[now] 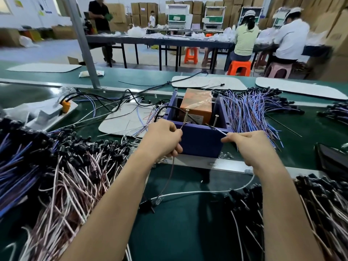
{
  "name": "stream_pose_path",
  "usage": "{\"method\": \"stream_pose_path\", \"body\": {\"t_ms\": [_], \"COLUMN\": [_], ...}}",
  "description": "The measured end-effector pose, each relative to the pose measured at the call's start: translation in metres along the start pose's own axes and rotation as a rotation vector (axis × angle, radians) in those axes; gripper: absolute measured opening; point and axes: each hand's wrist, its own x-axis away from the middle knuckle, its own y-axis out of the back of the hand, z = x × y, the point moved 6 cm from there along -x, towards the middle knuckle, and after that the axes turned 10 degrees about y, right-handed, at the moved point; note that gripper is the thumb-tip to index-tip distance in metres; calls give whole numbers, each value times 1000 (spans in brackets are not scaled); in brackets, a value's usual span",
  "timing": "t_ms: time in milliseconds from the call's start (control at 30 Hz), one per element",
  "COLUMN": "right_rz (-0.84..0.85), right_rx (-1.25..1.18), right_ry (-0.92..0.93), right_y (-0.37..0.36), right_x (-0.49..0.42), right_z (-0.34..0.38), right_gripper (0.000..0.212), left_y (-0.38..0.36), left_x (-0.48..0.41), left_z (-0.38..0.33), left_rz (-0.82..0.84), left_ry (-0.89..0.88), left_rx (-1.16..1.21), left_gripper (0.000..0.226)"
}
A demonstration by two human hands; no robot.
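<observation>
Two bare forearms reach in from the bottom edge, over a heap of pink-and-white wires (62, 194) at the lower left and a black-capped bundle (320, 204) at the lower right.

The left hand (163, 138) is curled, thumb and forefinger pinching a thin brown wire (170, 178). The wire also passes through the lower fingers. Its upper end runs to the left screw (186, 115) standing on the near rim of the blue box (199, 144), and its lower length hangs down to the green mat (188, 232).

The right hand (246, 146) is curled too. Its fingertips nip the end of a white wire (197, 192), the tip pointing toward the right screw (215, 120). This wire slips behind the right forearm and loops left across the mat, where both wires meet at a black connector (148, 204).

Both hands sit against the near wall of the blue box, one at each corner. Inside it stands an orange carton (197, 104) wrapped in clear film.

A white pad (128, 119) lies to the left of the box, and purple-and-blue wires (248, 110) fan out to its right. More purple wires (15, 166) are piled at the far left. Beyond the belt, two people sit on orange stools (239, 67) at a long table (150, 41)
</observation>
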Motion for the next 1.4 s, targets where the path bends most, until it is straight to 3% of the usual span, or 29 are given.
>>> {"method": "stream_pose_path", "body": {"t_ms": [467, 1000, 1400], "right_rz": [1, -2, 5], "right_rx": [-10, -32, -31], "right_ry": [27, 3, -2], "right_y": [-3, -2, -3], "right_x": [-1, 0, 0], "right_z": [0, -2, -3], "right_gripper": [21, 22, 21], "left_y": [-3, -8, -9], "left_x": [-2, -8, -11], "left_z": [2, 2, 4], "left_rz": [8, -170, -167], "left_ry": [-5, -139, -145], "left_rx": [-18, 38, 45], "left_gripper": [20, 27, 26]}}
